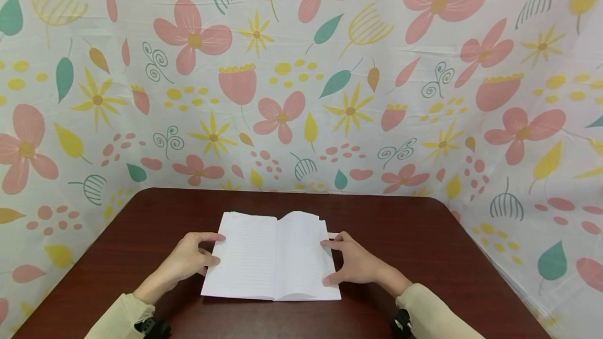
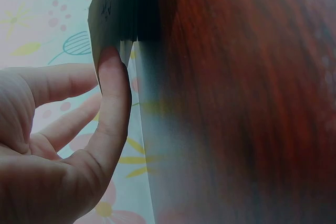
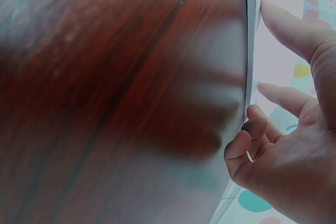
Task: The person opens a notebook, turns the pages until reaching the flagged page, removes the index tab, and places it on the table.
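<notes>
An open notebook [image 1: 249, 258] with white pages, the left one faintly lined, lies on the dark table. My left hand [image 1: 190, 258] grips its left edge. In the left wrist view, one finger [image 2: 113, 77] goes under a cover with dark printed marks, and the other digits meet the edge from the far side. My right hand [image 1: 355, 260] holds the right edge, thumb and index finger spread on the right page. In the right wrist view, curled fingers [image 3: 239, 148] of that hand sit against the edge of the page stack [image 3: 251, 40].
The reddish-brown wooden table [image 1: 400, 224] has a glossy top that mirrors the hand. A white cloth [image 1: 301, 145] with pink, yellow and green flowers and leaves hangs behind it and along both sides. Dark wrist straps [image 1: 153, 327] show on both arms.
</notes>
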A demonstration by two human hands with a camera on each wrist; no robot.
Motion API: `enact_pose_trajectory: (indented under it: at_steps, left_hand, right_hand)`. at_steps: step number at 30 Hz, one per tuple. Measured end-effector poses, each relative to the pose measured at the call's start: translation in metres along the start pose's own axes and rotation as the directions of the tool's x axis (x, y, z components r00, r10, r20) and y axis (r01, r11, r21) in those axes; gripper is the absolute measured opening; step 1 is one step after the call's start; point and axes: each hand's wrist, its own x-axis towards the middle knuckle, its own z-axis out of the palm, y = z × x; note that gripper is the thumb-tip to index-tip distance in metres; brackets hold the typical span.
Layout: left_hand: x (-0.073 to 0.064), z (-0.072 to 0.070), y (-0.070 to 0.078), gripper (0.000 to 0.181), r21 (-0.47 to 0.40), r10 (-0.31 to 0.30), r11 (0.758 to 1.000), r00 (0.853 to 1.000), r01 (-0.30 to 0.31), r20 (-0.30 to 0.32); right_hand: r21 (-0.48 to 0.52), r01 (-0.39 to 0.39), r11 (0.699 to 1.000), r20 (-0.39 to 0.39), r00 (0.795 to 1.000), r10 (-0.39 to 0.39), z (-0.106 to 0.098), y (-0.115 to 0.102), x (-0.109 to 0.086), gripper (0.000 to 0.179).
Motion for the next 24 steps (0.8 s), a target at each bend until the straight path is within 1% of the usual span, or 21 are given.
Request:
enact_pose_trajectory:
  at_steps: [8,17,24]
  left_hand:
    - [-0.001,-0.001,0.000,0.051,-0.012,0.004,1.000,1.000,-0.004,0.006]
    - [0.000,-0.001,0.001,0.050,0.000,0.005,1.000,1.000,-0.005,0.006]
    - [-0.001,-0.001,0.001,0.049,-0.008,-0.003,1.000,1.000,0.003,0.008]
  right_hand:
    - [-0.019,0.006,1.000,-0.013,1.000,-0.006,0.003,-0.006,0.004,0.088]
    - [-0.039,0.017,0.999,-0.034,0.999,-0.018,0.007,-0.011,0.011,0.086]
    - [-0.025,-0.004,1.000,-0.036,0.999,0.003,0.008,-0.014,0.017,0.080]
